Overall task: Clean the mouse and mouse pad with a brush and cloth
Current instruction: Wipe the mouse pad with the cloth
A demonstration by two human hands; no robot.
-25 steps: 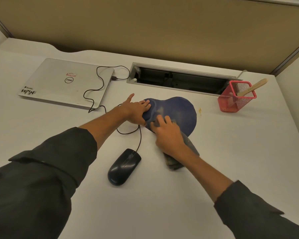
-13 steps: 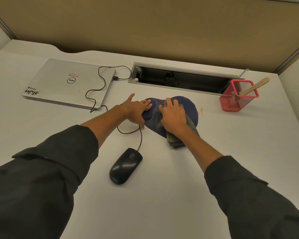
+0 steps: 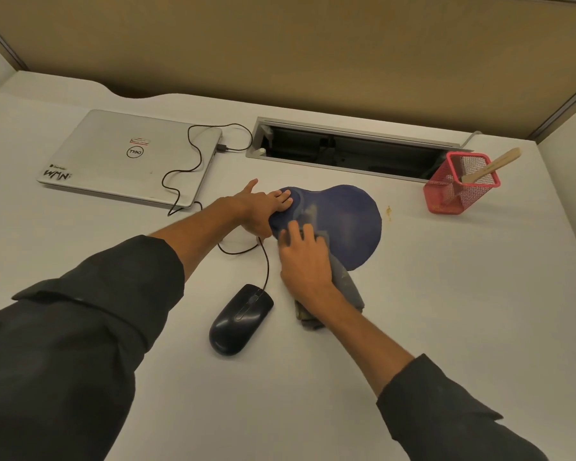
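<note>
A person's left hand [image 3: 263, 207] lies flat, fingers straight, pinning the near-left end of a blue, rounded fabric mouse pad [image 3: 346, 221] to the white surface [image 3: 446, 311]. The right hand [image 3: 305, 256] presses a folded grey cloth [image 3: 345, 287] against the pad's near edge, fingers spread over it. A black corded mouse [image 3: 238, 319] sits just beside the cloth, off the pad. A wooden-handled brush [image 3: 489, 166] stands in a red mesh holder [image 3: 459, 186], well apart. The pad looks thin, limp and likely to slide, so holding one end down seems wise.
</note>
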